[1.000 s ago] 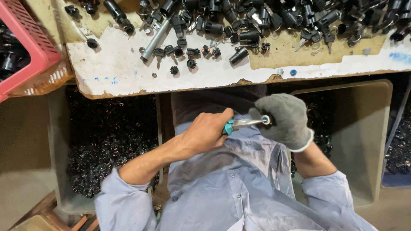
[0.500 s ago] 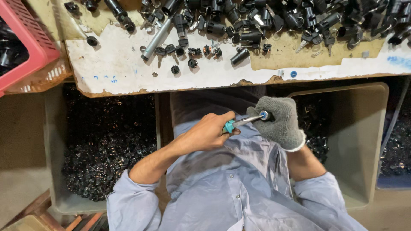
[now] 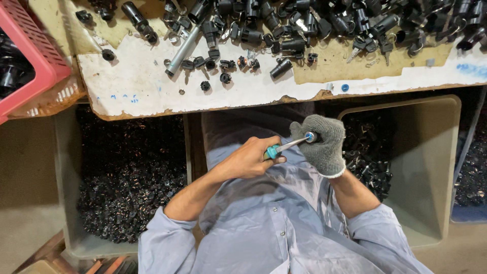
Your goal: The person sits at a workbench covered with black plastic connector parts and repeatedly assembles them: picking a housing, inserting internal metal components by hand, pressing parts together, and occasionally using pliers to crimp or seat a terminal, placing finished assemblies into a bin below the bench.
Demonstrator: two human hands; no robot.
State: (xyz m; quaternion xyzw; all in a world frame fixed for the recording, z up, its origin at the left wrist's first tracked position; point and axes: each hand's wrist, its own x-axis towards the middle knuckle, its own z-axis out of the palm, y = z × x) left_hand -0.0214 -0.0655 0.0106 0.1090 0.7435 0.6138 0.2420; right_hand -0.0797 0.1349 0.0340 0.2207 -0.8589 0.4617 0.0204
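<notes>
We are looking down at our lap, just below the edge of the tabletop [image 3: 152, 86]. Our left hand [image 3: 251, 158] is bare. Its grip is closed around the blue-green handle of a small screwdriver [image 3: 284, 147]. Our right hand [image 3: 324, 147] wears a grey knit glove, and its grip is closed around a small round part [image 3: 310, 137]. We can only see the end of the part, which peeks out of the glove. The thin metal tip of the screwdriver touches that end. Both hands are close together over our pale blue shirt [image 3: 274, 223], between the two bins. We think the job now is turning the screwdriver in the part. To do it well, we should hold the part tight so it cannot spin. We should line the screwdriver up straight with the part and push gently as we turn, so the tip does not slip out and poke the glove. On the tabletop lie lots of black parts [image 3: 284, 30] and a silver tube [image 3: 183, 49]. A red basket [image 3: 45, 61] sits at the left end of it. The left bin [image 3: 66, 167] under the tabletop holds a big heap of little dark bits. The right bin [image 3: 421, 167] has a smaller heap.
</notes>
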